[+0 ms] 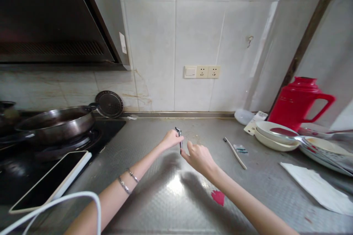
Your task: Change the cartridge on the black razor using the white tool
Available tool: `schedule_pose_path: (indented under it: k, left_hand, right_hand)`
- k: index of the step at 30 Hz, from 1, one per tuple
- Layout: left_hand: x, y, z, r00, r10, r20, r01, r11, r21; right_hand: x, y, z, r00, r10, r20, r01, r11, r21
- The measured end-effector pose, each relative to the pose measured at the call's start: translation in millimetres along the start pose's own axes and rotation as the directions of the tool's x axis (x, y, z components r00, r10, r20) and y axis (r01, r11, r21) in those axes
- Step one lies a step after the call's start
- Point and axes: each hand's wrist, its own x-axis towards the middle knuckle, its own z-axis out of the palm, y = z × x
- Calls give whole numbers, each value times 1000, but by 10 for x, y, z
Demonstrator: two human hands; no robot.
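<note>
Over the middle of the steel counter, my left hand [171, 139] pinches a slim black-and-silver tool [180, 144] near its upper end. A small angled head sticks up above those fingers; I cannot make out the tool's exact kind. My right hand [200, 157] is closed at the lower end, its thumb against the dark tip and the other fingers curled. To the right of this hand lie a white toothbrush [235, 153] with dark bristles and a small clear packet [241, 149] with blue-green pieces. Below the right wrist is a red scrap [218, 197].
At left, a steel pan [59, 124] sits on the black stove, with a phone [51, 180] and white cable [93, 195] nearer. A red thermos [293, 104], stacked bowls [275, 143] and a white napkin [317, 187] stand or lie at right. Wall sockets [202, 72] are behind.
</note>
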Motion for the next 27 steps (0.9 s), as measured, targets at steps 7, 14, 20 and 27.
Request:
schedule_pose_path:
  k: [7,14,20,27]
  left_hand:
    - [302,-425,-132,994,-73,83,56,980,190]
    - [451,-625,-70,984,-153,96,122,955,270]
    - [502,-659,-11,984,-161,75,130,942,309]
    - [410,-638,31,986,-163,22,145,925,351]
  right_hand:
    - [-227,718,40,990,138,8,-138,990,-37]
    - [-495,1509,143,919,394,25,-394,919,-9]
    - [-655,1761,174,862,482,157,-481,876,-44]
    - [-515,1946,132,830,485,276,-482,872,-84]
